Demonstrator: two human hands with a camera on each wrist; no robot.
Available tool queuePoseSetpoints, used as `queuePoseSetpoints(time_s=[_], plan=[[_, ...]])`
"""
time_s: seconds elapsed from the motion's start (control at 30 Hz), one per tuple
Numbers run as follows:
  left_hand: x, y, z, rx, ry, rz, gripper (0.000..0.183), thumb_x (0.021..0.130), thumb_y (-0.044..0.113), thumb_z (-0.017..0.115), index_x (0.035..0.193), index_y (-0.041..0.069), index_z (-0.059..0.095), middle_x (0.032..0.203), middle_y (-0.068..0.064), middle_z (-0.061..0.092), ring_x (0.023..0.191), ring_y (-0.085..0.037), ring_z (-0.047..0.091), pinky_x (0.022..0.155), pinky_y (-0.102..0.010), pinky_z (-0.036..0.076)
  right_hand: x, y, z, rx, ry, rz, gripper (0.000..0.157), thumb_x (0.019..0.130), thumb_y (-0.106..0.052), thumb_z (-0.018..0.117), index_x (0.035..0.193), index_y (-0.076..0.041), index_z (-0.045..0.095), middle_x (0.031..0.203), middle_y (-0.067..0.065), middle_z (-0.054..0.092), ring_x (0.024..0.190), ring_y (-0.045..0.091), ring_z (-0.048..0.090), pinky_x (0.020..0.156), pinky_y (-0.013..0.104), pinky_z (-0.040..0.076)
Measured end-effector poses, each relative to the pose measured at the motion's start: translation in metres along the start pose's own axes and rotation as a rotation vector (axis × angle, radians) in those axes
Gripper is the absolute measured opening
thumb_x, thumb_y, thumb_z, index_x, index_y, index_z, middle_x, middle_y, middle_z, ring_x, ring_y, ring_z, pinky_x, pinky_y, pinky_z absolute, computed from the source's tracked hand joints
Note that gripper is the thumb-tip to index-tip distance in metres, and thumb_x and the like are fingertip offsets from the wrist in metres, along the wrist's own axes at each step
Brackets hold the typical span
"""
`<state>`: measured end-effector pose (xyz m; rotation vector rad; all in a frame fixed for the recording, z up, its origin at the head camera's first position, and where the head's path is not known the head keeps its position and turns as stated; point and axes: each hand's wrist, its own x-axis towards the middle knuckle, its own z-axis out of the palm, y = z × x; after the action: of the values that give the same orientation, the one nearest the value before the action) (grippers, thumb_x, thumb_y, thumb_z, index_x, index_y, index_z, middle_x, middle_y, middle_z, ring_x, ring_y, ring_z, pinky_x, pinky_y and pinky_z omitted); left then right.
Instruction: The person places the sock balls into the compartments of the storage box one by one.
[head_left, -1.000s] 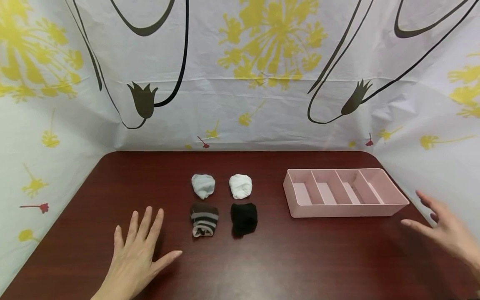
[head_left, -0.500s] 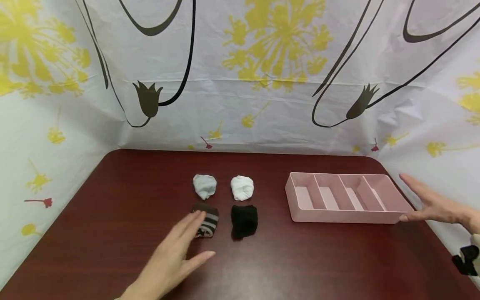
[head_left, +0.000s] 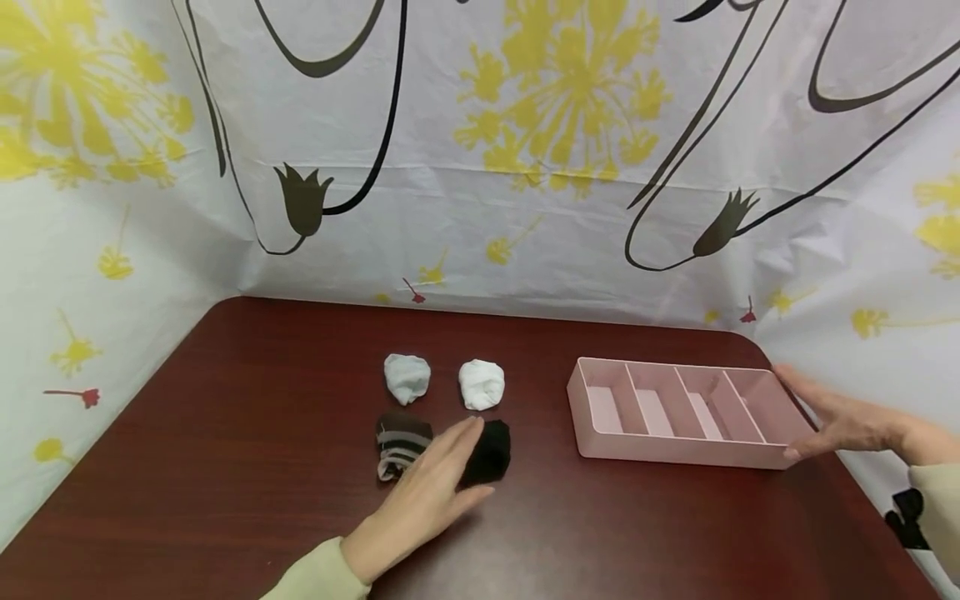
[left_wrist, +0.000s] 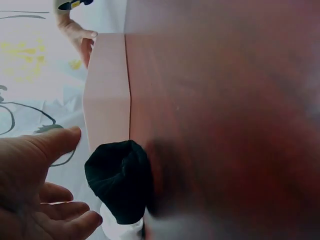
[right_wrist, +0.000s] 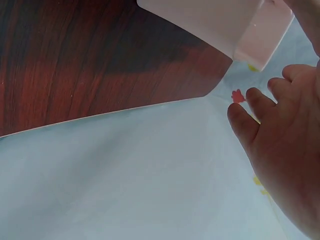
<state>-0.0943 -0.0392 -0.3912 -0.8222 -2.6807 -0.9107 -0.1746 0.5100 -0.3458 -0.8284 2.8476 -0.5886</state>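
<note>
My left hand (head_left: 423,504) hovers with extended fingers over the gap between a rolled black sock (head_left: 491,454) and a striped rolled sock (head_left: 401,440), partly covering both. In the left wrist view, the black sock (left_wrist: 120,177) sits just beyond the thumb and fingers, with nothing held. A light grey rolled sock (head_left: 407,377) and a white one (head_left: 482,384) lie behind them. My right hand (head_left: 843,421) spans the right end of a pink four-section box (head_left: 690,450), thumb at its front corner and fingers towards the back. In the right wrist view, the fingers are loosely extended.
The dark red wooden table (head_left: 225,467) ends in rounded back corners. A white patterned cloth (head_left: 435,217) hangs behind it and along both sides. The box stands close to the table's right edge.
My left hand has moved right, past the striped sock to the black one. My right hand has come in from the right to the box's end. The head view has tilted slightly.
</note>
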Motion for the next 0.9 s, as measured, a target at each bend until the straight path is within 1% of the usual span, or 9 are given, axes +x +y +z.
queuePoseSetpoints(time_s=[0.07,0.2,0.23,0.43,0.57,0.63,0.77,0.8,0.9], plan=[[0.007,0.000,0.004,0.045,0.003,0.013,0.068,0.080,0.023,0.075,0.135,-0.003,0.045,0.136,-0.019,0.048,0.121,-0.031,0.050,0.091,-0.042,0.048,-0.001,0.002,0.003,-0.015,0.006,-0.032,0.123,0.059,-0.006,0.082,0.148,0.006,-0.002,0.145,-0.032,-0.005,0.122,-0.026,-0.002,0.089,-0.005,0.003],[0.019,0.001,0.008,0.160,0.014,0.041,0.062,0.077,0.021,0.077,0.128,-0.004,0.052,0.130,-0.019,0.053,0.114,-0.031,0.055,0.085,-0.038,0.051,0.000,0.004,0.005,-0.065,0.020,-0.101,0.126,0.056,-0.009,0.084,0.150,-0.002,-0.001,0.153,0.000,0.000,0.123,-0.023,-0.001,0.090,-0.004,0.004],[0.021,0.000,0.009,0.188,0.016,0.045,0.060,0.077,0.021,0.078,0.126,-0.003,0.054,0.128,-0.018,0.055,0.112,-0.030,0.056,0.084,-0.038,0.051,0.001,0.004,0.005,-0.076,0.021,-0.121,0.127,0.056,-0.009,0.084,0.150,-0.005,-0.001,0.153,0.002,0.000,0.124,-0.023,-0.002,0.091,-0.004,0.004],[0.029,-0.001,0.012,0.276,-0.007,0.038,0.048,0.075,0.016,0.079,0.117,0.001,0.062,0.117,-0.011,0.063,0.103,-0.025,0.061,0.077,-0.033,0.053,0.012,0.001,0.000,-0.085,-0.010,-0.157,0.131,0.055,-0.011,0.086,0.151,-0.021,-0.003,0.141,-0.040,-0.010,0.124,-0.025,-0.004,0.090,-0.005,0.004],[0.031,-0.003,0.014,0.261,-0.006,0.021,0.042,0.075,0.011,0.078,0.114,0.002,0.063,0.112,-0.009,0.064,0.100,-0.023,0.061,0.075,-0.031,0.053,0.018,0.000,-0.003,-0.095,-0.052,-0.124,0.133,0.056,-0.013,0.086,0.150,-0.023,-0.007,0.136,-0.046,-0.014,0.121,-0.028,-0.006,0.088,-0.006,0.003],[0.031,-0.004,0.015,0.250,0.000,0.012,0.040,0.075,0.010,0.078,0.112,0.003,0.064,0.110,-0.008,0.065,0.099,-0.023,0.062,0.074,-0.031,0.053,0.018,0.000,-0.003,-0.088,-0.071,-0.092,0.132,0.057,-0.012,0.085,0.151,-0.019,-0.008,0.142,-0.038,-0.012,0.119,-0.029,-0.006,0.087,-0.006,0.003],[0.032,-0.006,0.017,0.241,-0.002,-0.002,0.035,0.076,0.008,0.077,0.108,0.006,0.065,0.106,-0.007,0.065,0.095,-0.022,0.062,0.073,-0.032,0.053,0.015,0.003,-0.001,-0.072,-0.086,-0.038,0.131,0.059,-0.011,0.084,0.150,-0.010,-0.009,0.155,0.001,-0.008,0.117,-0.030,-0.006,0.086,-0.006,0.002],[0.033,-0.006,0.017,0.240,-0.003,-0.003,0.034,0.076,0.008,0.077,0.107,0.006,0.065,0.105,-0.006,0.065,0.095,-0.022,0.062,0.073,-0.032,0.053,0.014,0.004,0.000,-0.064,-0.090,-0.030,0.130,0.059,-0.011,0.084,0.150,-0.007,-0.010,0.155,0.016,-0.005,0.116,-0.030,-0.007,0.086,-0.006,0.001],[0.034,-0.008,0.018,0.242,0.002,-0.006,0.032,0.076,0.008,0.077,0.106,0.006,0.065,0.103,-0.006,0.065,0.093,-0.021,0.062,0.072,-0.031,0.052,0.013,0.007,0.001,-0.028,-0.095,-0.019,0.128,0.061,-0.008,0.082,0.148,-0.001,-0.011,0.146,0.040,-0.002,0.115,-0.030,-0.007,0.086,-0.006,0.000]])
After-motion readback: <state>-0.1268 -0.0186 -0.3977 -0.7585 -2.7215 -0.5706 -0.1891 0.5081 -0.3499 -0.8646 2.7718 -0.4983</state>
